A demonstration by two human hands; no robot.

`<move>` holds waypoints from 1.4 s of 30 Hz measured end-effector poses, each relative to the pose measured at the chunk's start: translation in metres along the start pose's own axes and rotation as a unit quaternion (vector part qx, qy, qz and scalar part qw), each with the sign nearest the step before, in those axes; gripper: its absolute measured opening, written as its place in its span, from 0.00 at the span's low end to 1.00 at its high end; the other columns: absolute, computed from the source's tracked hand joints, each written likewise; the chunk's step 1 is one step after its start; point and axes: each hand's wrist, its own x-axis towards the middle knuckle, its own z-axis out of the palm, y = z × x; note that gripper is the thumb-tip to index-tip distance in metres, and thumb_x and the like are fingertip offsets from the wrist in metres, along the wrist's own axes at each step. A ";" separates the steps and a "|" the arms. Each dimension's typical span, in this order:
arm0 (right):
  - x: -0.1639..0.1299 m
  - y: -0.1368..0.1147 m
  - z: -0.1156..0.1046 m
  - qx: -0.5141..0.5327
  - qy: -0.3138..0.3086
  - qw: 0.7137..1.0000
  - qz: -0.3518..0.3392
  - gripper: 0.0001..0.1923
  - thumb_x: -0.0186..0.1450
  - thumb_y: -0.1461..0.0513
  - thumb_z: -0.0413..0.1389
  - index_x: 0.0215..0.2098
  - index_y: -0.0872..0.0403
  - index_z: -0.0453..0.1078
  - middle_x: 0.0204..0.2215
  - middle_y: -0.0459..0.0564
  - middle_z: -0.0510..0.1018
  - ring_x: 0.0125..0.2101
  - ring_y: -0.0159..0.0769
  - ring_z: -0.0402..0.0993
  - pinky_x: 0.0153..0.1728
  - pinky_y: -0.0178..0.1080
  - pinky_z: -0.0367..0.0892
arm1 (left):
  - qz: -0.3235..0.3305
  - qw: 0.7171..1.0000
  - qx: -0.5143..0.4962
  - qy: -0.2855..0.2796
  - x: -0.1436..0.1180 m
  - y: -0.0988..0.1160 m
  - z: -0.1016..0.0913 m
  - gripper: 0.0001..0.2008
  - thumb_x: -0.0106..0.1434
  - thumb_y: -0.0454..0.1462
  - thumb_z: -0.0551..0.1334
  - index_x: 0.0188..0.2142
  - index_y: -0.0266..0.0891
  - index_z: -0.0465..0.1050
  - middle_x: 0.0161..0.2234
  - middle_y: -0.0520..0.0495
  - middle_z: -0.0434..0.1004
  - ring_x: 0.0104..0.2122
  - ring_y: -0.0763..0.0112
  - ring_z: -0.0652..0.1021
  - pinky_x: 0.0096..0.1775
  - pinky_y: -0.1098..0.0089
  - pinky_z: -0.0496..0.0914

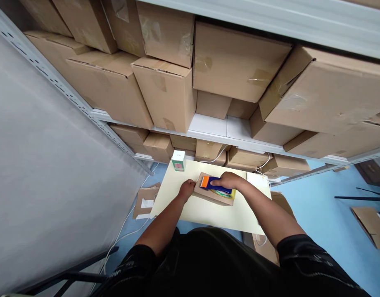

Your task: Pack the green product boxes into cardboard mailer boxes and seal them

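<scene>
Right hand (pixel 229 180) clamped over blue-and-orange handheld tape dispenser (pixel 215 184), pressed onto top of small brown cardboard box (pixel 214 195). Left hand (pixel 186 189) gripping left end of same box. Box resting mid-surface on pale yellow rectangular tabletop (pixel 205 212). Grey metal shelving (pixel 208 132) with stacked brown cartons behind. Small green-and-white carton (pixel 178 160) upright at far left corner of tabletop.

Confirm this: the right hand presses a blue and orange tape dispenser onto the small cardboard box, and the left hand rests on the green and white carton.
Not quite. In the head view the left hand steadies the small cardboard box, not the green and white carton, which stands apart. The right hand does press the tape dispenser.
</scene>
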 end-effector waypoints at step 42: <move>-0.010 0.014 -0.020 -0.071 -0.039 0.996 0.027 0.44 0.56 0.29 0.58 0.44 0.58 0.82 0.42 0.58 0.85 0.38 0.45 0.80 0.33 0.37 0.66 | 0.376 0.781 0.454 -0.206 0.013 0.043 -0.032 0.62 0.53 0.59 0.70 0.77 0.43 0.40 0.77 0.37 0.41 0.70 0.42 0.62 0.66 0.52 0.59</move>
